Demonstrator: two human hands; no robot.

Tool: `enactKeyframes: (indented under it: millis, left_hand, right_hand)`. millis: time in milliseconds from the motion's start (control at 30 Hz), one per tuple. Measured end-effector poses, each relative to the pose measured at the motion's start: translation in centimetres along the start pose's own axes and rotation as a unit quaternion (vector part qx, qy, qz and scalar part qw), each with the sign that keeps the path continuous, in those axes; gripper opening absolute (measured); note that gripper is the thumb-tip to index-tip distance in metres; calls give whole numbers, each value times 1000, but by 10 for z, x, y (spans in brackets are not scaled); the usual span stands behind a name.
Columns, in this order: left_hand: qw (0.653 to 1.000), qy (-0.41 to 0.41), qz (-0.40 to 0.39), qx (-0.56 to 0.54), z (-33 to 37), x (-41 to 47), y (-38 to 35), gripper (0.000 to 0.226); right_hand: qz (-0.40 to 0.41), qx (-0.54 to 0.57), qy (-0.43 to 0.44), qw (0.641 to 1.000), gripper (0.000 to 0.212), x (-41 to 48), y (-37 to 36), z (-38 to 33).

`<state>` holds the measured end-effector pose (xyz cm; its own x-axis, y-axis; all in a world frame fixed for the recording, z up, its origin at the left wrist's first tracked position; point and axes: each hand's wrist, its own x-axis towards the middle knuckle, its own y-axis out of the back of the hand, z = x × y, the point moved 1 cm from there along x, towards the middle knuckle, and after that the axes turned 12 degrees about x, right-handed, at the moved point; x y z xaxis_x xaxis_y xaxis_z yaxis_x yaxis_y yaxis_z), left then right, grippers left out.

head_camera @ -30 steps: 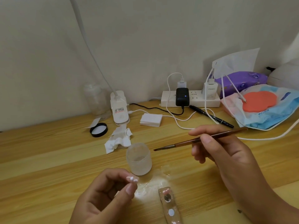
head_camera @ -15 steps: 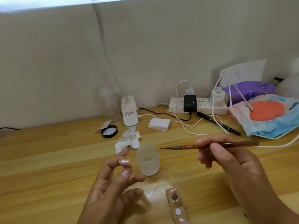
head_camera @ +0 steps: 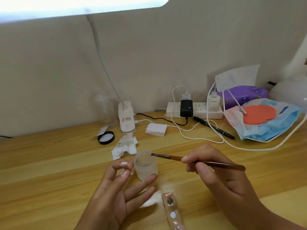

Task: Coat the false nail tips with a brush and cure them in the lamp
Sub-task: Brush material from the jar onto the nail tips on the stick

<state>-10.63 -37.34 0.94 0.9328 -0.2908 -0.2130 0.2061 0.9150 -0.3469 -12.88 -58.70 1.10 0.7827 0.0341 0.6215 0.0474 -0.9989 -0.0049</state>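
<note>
Near the table's [head_camera: 49, 163] front edge, the right hand [head_camera: 221, 176] pinches a brush [head_camera: 199, 161], its bristles at the rim of a frosted cup [head_camera: 145, 168]. The left hand [head_camera: 116, 193], other fingers spread, seems to pinch a nail tip [head_camera: 124, 163] just left of the cup.

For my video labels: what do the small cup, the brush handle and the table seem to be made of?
The small cup looks like frosted glass or plastic, cloudy and translucent; which, I cannot tell. The brush handle seems lacquered wood, brown and slightly glossy. The table looks like pale wood or laminate, with long grain stripes.
</note>
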Motion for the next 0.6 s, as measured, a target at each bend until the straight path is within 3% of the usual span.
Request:
enactKeyframes:
  millis: [67, 167, 433, 600]
  left_hand:
    - [1000, -9, -16, 10, -2, -2, 0, 14]
    - [997, -38, -48, 49, -5, -9, 1, 48]
    - [992, -65, -71, 83, -8, -10, -1, 44]
    - [994, -57, -60, 65, -9, -7, 1, 49]
  right_hand:
    - [-4, -13, 3, 1000, 23, -1, 0, 0]
    - [-14, -46, 9, 999, 22, -1, -1, 1]
    - [-74, -125, -23, 989, 23, -1, -4, 6]
    - [-79, -113, -32, 990, 21, -2, -4, 6]
